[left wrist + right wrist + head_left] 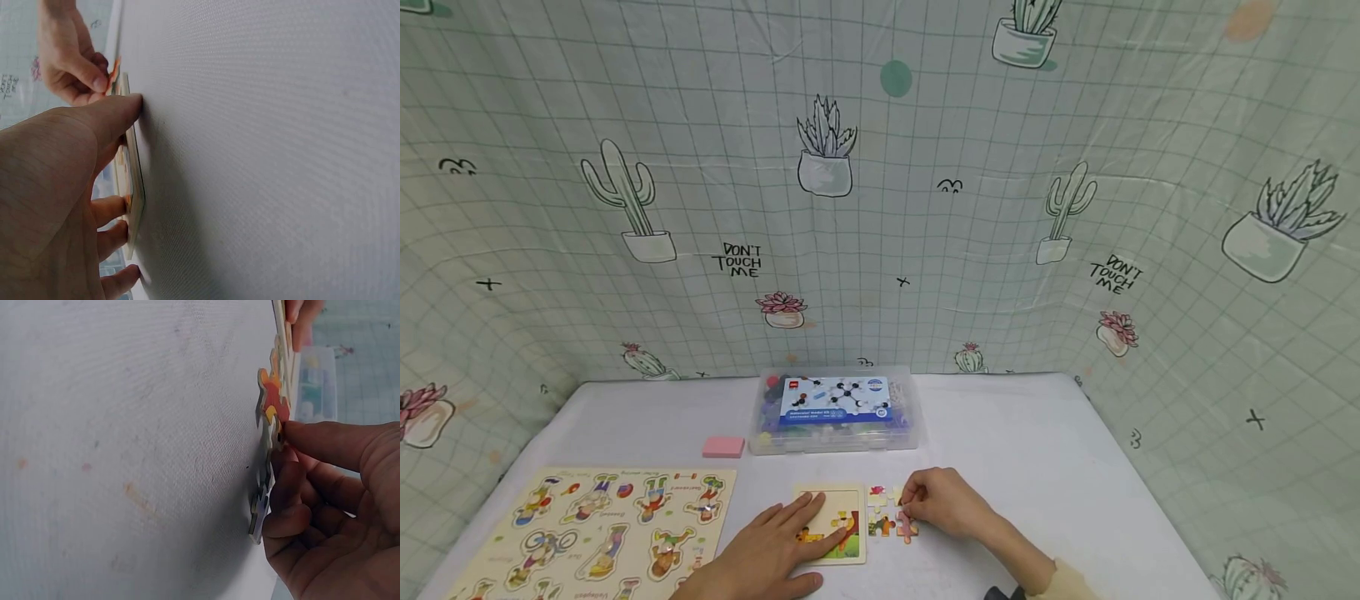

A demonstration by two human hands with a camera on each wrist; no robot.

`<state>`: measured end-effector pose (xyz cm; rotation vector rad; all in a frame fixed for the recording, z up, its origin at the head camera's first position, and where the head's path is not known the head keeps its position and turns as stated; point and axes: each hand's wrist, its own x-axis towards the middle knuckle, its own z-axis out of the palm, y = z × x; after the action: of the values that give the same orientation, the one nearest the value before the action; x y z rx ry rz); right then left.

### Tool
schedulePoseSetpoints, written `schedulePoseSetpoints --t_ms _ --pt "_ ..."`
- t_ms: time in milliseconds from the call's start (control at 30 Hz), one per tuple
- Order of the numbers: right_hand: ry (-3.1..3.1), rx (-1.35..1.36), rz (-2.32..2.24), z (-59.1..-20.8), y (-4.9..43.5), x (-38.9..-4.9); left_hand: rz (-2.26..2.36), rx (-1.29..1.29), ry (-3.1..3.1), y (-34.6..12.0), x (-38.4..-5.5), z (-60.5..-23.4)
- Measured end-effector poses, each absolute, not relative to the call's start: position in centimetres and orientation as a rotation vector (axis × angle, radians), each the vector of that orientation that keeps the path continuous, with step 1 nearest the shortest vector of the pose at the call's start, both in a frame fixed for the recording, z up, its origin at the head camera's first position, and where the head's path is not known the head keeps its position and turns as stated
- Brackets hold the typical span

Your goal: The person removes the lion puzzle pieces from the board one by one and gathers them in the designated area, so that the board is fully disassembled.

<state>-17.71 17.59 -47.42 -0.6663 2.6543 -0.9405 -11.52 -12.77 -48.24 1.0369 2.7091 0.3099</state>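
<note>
In the head view, a puzzle tray [862,542] lay toward the desk's [1015,450] near edge, the left hand [775,546] spread across it. Fitted pieces [853,548] filled part of its near side, bare base showed toward its far edge, and loose pieces [880,527] lay just off its right edge, so it seemed only partly filled. The left wrist view showed that hand's fingers apart along the tray. In the right wrist view, the right hand [344,519] pinched a puzzle piece [279,435].
</note>
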Motion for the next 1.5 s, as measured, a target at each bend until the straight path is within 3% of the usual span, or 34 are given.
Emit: schedulePoseSetpoints --t_ms 1067,1500 --pt "2.681 -0.630 -0.886 -47.4 17.0 -17.8 0.350 1.064 2.694 -12.6 -11.5 -48.4" --pt "2.613 -0.689 -0.938 -47.0 14.2 -18.2 0.324 1.047 2.698 -12.4 -11.2 -47.9"
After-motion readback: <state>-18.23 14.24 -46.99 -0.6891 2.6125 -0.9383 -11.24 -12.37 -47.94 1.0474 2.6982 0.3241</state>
